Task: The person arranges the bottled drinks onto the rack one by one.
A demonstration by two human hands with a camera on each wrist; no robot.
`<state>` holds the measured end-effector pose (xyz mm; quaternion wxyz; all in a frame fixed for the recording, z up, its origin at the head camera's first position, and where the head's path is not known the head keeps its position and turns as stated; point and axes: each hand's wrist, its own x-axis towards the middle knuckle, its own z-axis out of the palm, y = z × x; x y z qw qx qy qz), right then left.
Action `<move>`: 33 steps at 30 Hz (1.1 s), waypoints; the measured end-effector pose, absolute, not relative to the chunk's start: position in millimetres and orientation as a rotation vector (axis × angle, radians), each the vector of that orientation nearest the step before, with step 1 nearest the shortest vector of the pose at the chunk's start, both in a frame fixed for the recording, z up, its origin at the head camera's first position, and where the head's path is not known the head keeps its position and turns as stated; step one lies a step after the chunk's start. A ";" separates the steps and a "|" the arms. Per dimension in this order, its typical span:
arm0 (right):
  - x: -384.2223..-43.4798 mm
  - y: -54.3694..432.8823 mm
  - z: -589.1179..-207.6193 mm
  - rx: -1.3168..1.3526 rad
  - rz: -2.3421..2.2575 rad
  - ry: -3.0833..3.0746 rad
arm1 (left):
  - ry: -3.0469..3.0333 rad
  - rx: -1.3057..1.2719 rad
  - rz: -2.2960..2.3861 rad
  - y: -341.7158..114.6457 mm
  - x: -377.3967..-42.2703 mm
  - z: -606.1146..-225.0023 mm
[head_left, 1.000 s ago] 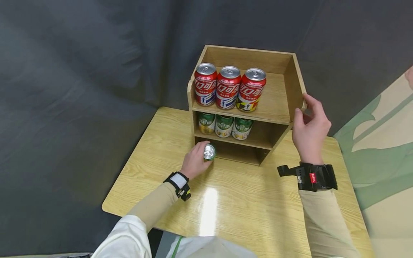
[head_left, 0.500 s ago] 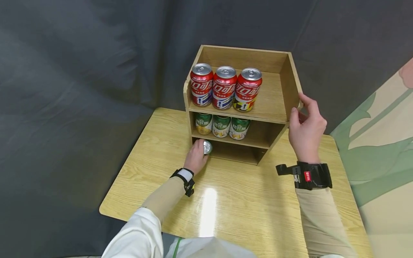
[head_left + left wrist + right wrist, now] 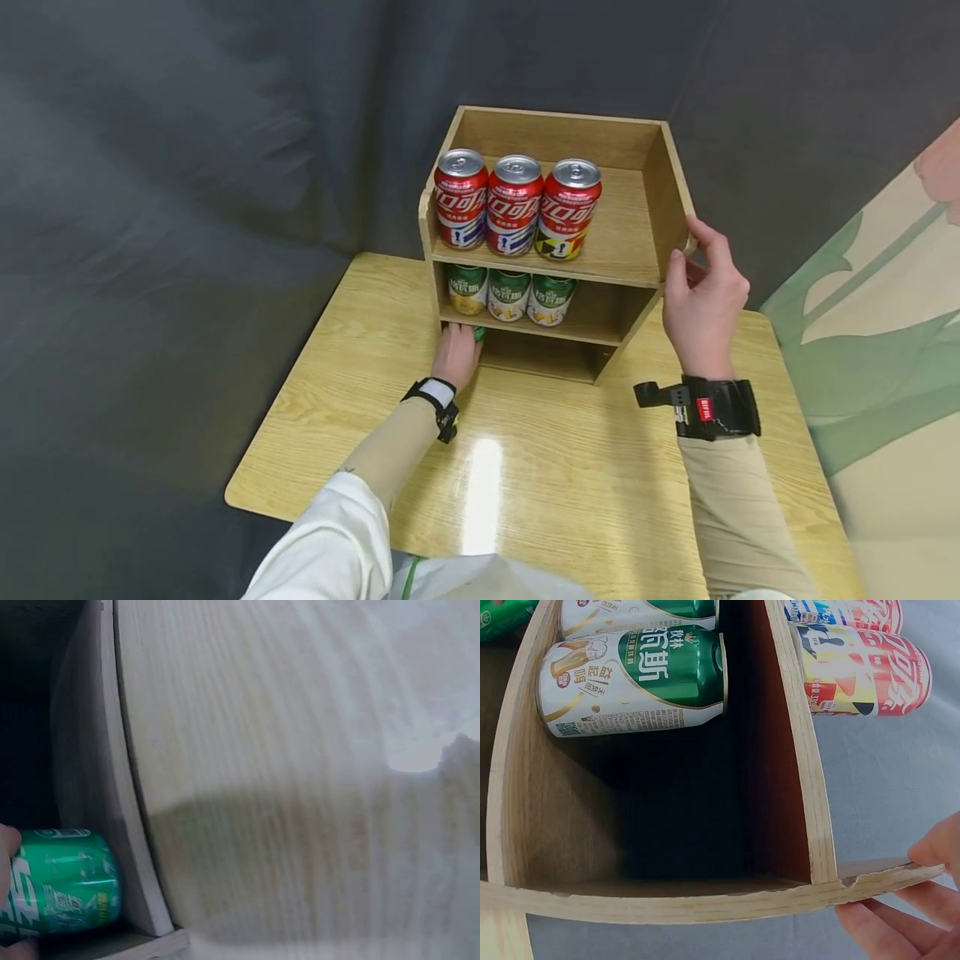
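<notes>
My left hand (image 3: pixel 456 357) reaches into the left end of the wooden shelf's (image 3: pixel 622 208) bottom compartment and grips a green soda can (image 3: pixel 67 889). In the left wrist view the can stands on the compartment floor beside the side panel, partly covered by fingers; the head view shows only a green sliver of it. My right hand (image 3: pixel 705 304) pinches the front edge of the shelf's right side panel, thumb on one face and fingers on the other, as the right wrist view shows.
Three red cola cans (image 3: pixel 513 208) stand in a row on the top tier, towards the left. Below them, three green-and-white cans (image 3: pixel 508 297) fill the left of the middle tier. The shelf stands on a wooden table (image 3: pixel 547 467), with a dark curtain (image 3: pixel 187 208) behind.
My left hand has moved forward with the green can, from in front of the shelf into the bottom compartment. My right hand keeps its grip on the side panel. The view has shifted slightly.
</notes>
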<state>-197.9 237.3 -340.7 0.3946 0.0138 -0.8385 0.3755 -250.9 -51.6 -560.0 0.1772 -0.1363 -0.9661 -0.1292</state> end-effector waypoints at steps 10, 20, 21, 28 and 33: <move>-203.7 233.4 -341.4 0.050 0.951 -2.114 | -2.814 -0.358 0.024 -47.1 -261.5 -553.1; -205.1 241.8 -344.4 0.016 0.950 -2.116 | -2.884 -0.482 -0.069 -45.0 -240.4 -542.0; -204.7 243.4 -344.9 0.013 0.948 -2.115 | -2.902 -0.520 -0.082 -45.6 -236.1 -539.7; -202.5 251.0 -348.0 -0.052 0.940 -2.136 | -3.042 -0.809 -0.293 -49.6 -196.0 -496.0; -201.1 251.4 -348.8 -0.080 0.946 -2.152 | -2.898 -0.989 -0.544 -45.8 -179.3 -410.2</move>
